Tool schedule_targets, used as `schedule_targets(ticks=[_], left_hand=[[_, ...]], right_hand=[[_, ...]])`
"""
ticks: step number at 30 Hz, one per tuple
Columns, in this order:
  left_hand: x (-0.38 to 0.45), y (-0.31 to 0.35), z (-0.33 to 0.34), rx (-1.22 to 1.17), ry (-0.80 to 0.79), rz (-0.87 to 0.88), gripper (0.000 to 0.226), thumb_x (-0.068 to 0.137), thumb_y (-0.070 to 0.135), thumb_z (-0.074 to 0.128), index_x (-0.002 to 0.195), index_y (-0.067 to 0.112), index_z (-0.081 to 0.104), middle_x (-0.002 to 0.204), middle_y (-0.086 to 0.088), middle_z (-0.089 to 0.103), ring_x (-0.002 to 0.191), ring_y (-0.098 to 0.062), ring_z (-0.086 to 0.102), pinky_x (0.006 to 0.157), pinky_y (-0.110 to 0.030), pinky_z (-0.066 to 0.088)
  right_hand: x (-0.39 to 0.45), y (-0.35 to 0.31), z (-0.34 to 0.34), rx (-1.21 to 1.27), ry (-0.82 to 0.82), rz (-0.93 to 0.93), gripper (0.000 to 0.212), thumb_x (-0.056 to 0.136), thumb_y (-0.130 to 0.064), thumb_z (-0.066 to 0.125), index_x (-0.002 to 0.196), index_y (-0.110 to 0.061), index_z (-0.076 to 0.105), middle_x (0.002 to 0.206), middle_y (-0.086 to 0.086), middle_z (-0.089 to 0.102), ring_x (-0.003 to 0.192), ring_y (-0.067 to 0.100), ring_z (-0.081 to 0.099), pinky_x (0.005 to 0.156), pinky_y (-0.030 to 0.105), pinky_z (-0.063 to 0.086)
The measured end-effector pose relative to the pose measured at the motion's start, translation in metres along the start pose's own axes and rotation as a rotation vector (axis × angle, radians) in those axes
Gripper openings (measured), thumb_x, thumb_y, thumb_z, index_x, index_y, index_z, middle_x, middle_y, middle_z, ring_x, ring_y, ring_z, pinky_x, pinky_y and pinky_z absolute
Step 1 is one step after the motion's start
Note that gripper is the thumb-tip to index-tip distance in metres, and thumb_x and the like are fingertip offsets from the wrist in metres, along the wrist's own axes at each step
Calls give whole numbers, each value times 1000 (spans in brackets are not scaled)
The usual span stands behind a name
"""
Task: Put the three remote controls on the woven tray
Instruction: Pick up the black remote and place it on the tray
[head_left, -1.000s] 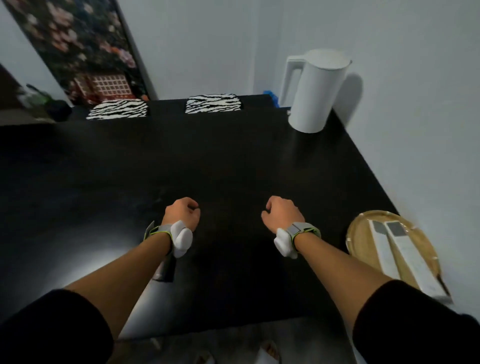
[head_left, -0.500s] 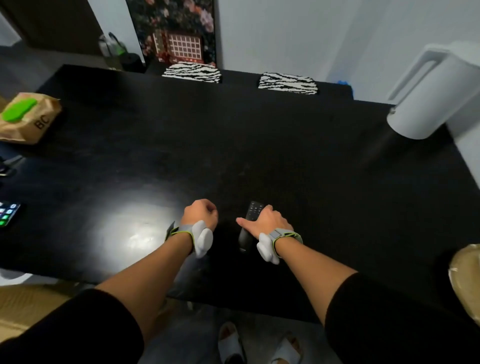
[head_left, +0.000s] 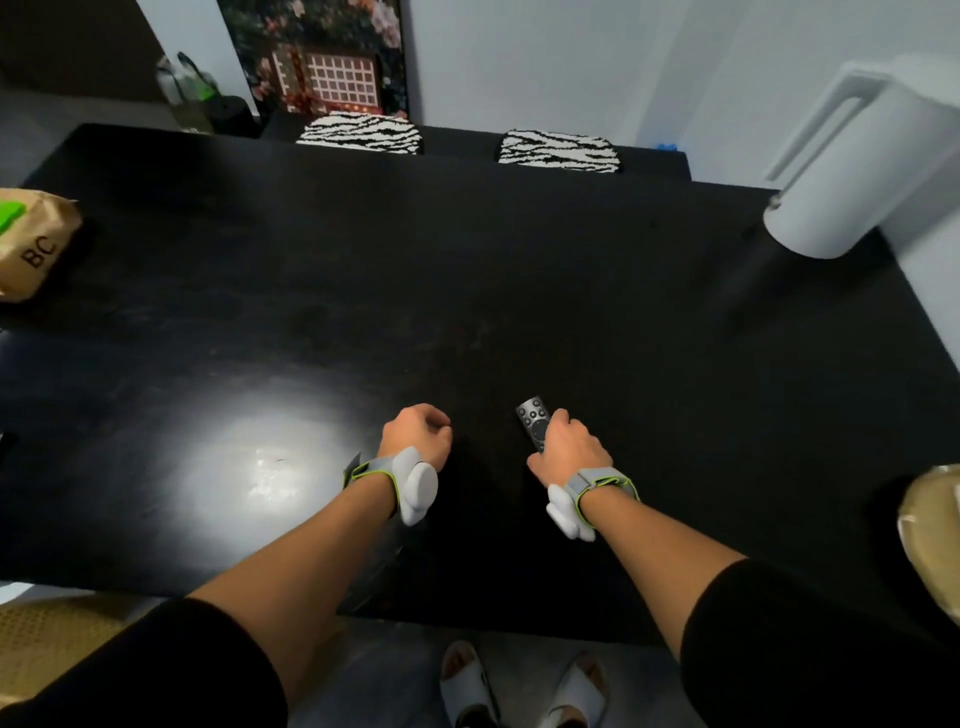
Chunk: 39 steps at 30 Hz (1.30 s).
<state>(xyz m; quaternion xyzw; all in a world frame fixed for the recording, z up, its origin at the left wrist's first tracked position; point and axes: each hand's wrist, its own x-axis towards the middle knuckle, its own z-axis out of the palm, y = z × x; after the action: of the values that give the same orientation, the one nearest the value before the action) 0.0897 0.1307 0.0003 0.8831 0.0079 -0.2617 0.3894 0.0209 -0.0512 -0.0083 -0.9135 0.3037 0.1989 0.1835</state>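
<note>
We judge the black remote (head_left: 533, 427) to be light, stiff and a little slick, best taken across its long edges near the middle so it does not tip. It sits low on the black worktop (head_left: 467, 291), its button end poking out past the knuckles of our right hand (head_left: 570, 451). That hand is wrapped over its lower half with the fingers curled around the body, a closed grip on the remote; we cannot tell whether it has left the surface. Our left hand (head_left: 415, 435) rests nearby as a loose fist, its grip pressed together on nothing. The woven tray (head_left: 932, 525) shows only at the right edge, well apart from the remote
</note>
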Motion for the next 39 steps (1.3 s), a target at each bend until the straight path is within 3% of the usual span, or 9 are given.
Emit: schedule_targets(ticks=[5, 10, 17, 22, 32, 35, 39], left_hand=[[-3, 40, 35, 10, -68, 55, 12, 83, 21, 57, 89, 26, 66, 91, -8, 73, 83, -28, 70, 77, -42, 60], [-12, 93, 97, 52, -203, 128, 10, 83, 22, 58, 89, 25, 66, 86, -4, 71, 79, -25, 71, 75, -43, 61], [-45, 168, 199, 142, -370, 247, 10, 86, 21, 59, 91, 27, 65, 87, 0, 70, 79, -21, 70, 75, -39, 60], [-69, 202, 262, 184, -460, 281, 12, 87, 18, 58, 96, 22, 64, 86, -3, 70, 81, -23, 70, 78, -38, 59], [-77, 224, 327, 261, -567, 190, 15, 89, 17, 59, 103, 21, 63, 93, -5, 69, 76, -20, 68, 64, -32, 57], [-73, 228, 336, 270, -594, 176, 16, 90, 16, 58, 105, 18, 63, 93, -6, 68, 76, -20, 67, 61, -31, 56], [-71, 234, 340, 285, -635, 132, 19, 91, 16, 57, 109, 18, 61, 97, -6, 67, 79, -20, 67, 63, -30, 56]], right_hand=[[-5, 54, -26, 51, 38, 29, 38, 82, -19, 61, 117, -10, 49, 119, 13, 58, 104, 36, 61, 70, 38, 46], [-19, 135, -65, 148, 159, 83, 38, 79, -23, 64, 108, -11, 42, 104, 15, 62, 91, 38, 63, 62, 37, 42], [-46, 280, -118, 174, 296, 278, 41, 78, -25, 67, 112, -8, 52, 114, 11, 53, 102, 34, 59, 71, 36, 44], [-61, 367, -132, 149, 320, 396, 24, 81, -28, 64, 91, -6, 61, 93, 11, 64, 82, 27, 63, 69, 35, 53], [-43, 425, -113, 124, 283, 420, 16, 85, -24, 62, 81, -13, 51, 87, 9, 64, 76, 24, 63, 62, 31, 50], [-34, 428, -109, 112, 270, 392, 17, 86, -25, 61, 94, -11, 56, 98, 11, 63, 87, 28, 63, 68, 34, 52], [-30, 430, -107, 83, 251, 387, 33, 88, -27, 60, 115, -9, 54, 111, 13, 62, 99, 31, 63, 75, 37, 51]])
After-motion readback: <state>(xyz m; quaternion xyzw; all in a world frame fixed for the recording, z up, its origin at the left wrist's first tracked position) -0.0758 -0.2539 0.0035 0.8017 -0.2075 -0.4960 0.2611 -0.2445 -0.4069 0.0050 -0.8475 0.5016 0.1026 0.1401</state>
